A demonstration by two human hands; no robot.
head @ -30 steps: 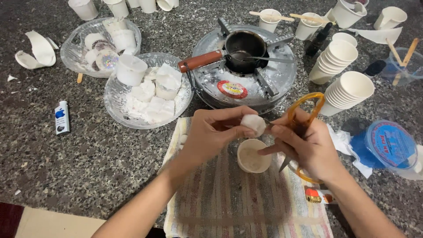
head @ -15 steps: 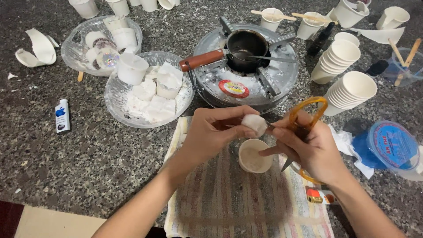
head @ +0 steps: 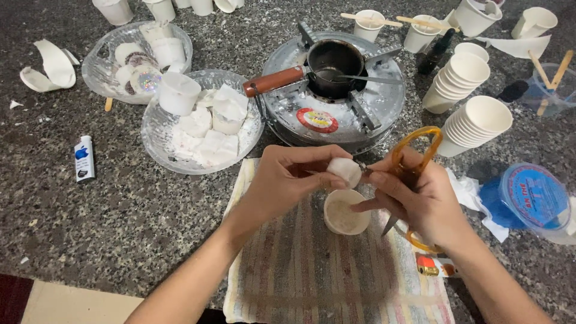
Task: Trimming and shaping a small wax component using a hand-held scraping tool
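White wax lump [head: 344, 171], small, rounded and pale, sits pinched between the thumb and fingertips of the left hand [head: 282, 183], held in the air just above a small round paper cup [head: 346, 212] that stands on a striped woven cloth [head: 312, 270]. The right hand [head: 420, 201] grips orange-handled scissors [head: 414, 162]; its fingers are curled through and around the loops, and the metal blades appear to reach the right side of the lump, though whether they are parted or closed on it is too small to tell. Judging from this, the step in hand looks like trimming or scraping the lump over the cup. A next move would call for a steady pinch from the left fingers, with the blade tips kept clear of the thumb, which lies right beside the cutting point.

The lump lies at the fingertips, not in the palm, with most of its right half exposed toward the scissors.

Beyond the cloth, a clear glass bowl [head: 157, 129] of white wax chunks rests on the speckled stone counter [head: 90, 222], beside a round silver portable stove [head: 384, 114] bearing a small dark pan with a reddish handle [head: 327, 63]. Stacks of white paper cups [head: 474, 123] stand to the right, near a blue-lidded round container [head: 534, 198].
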